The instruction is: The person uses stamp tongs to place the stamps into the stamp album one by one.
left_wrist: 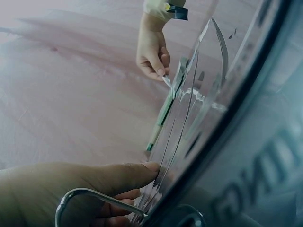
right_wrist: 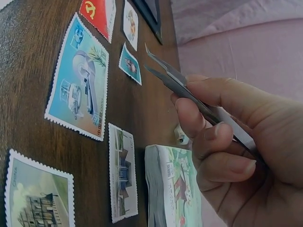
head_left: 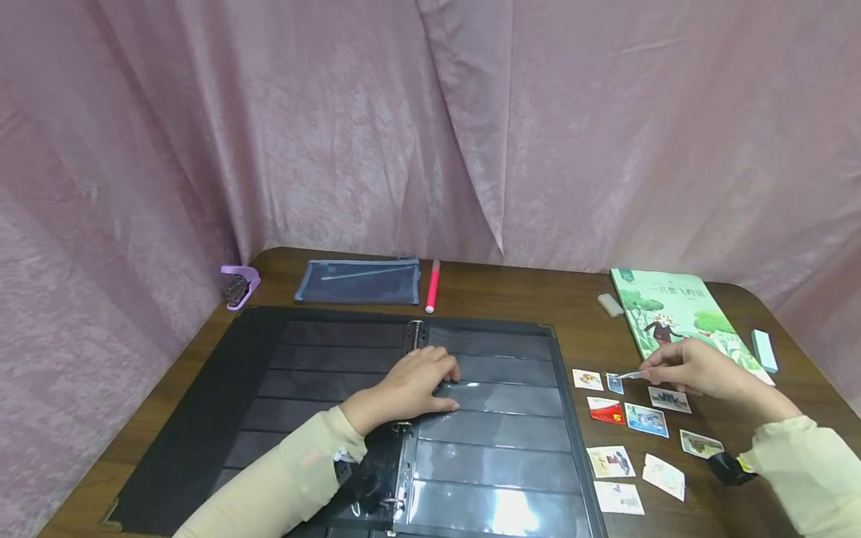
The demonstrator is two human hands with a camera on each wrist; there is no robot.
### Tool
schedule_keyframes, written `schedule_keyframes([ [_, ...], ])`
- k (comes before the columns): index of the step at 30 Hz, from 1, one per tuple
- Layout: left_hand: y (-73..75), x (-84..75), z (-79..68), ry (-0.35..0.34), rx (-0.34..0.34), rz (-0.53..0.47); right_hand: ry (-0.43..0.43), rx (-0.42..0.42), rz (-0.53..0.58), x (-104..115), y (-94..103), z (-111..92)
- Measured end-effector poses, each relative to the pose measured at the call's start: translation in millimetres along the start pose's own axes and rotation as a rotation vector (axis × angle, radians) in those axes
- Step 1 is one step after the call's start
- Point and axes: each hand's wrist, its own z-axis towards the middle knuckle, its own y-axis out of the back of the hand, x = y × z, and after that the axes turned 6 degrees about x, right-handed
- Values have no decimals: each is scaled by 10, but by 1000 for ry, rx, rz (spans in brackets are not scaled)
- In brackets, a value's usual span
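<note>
A stamp album (head_left: pixel 494 431) with a black cover and clear-pocketed dark pages lies spread on the table. My left hand (head_left: pixel 413 382) rests on it by the ring spine, thumb and fingers touching the right-hand page. In the left wrist view, the thumb lies against the clear sleeves beside a metal ring (left_wrist: pixel 78 191). Pinched in my right hand (head_left: pixel 693 370) are metal tweezers (right_wrist: pixel 182 91), their tips slightly apart. The tips point at a small blue stamp (right_wrist: pixel 130 65). Around it lie a large blue stamp (right_wrist: pixel 78 80), a red stamp (right_wrist: pixel 98 16) and a building stamp (right_wrist: pixel 123 172).
Several more stamps (head_left: pixel 610 462) lie right of the album. Behind the right hand are a green book (head_left: pixel 679 299), an eraser (head_left: pixel 610 305) and a pale case (head_left: pixel 764 351). At the back stand a mesh pouch (head_left: pixel 359 288), a pink marker (head_left: pixel 433 286) and a purple-framed object (head_left: pixel 250 275).
</note>
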Motion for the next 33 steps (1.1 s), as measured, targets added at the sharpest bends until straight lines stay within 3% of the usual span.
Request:
schedule_keyframes([
  [9, -9, 4, 1, -9, -10, 9, -17, -28, -49, -9, -56, 7],
  [16, -30, 10, 3, -18, -14, 13, 38, -18, 7, -55, -109, 24],
  [33, -28, 5, 1, -9, -15, 6, 85, 33, 105, -111, -161, 77],
])
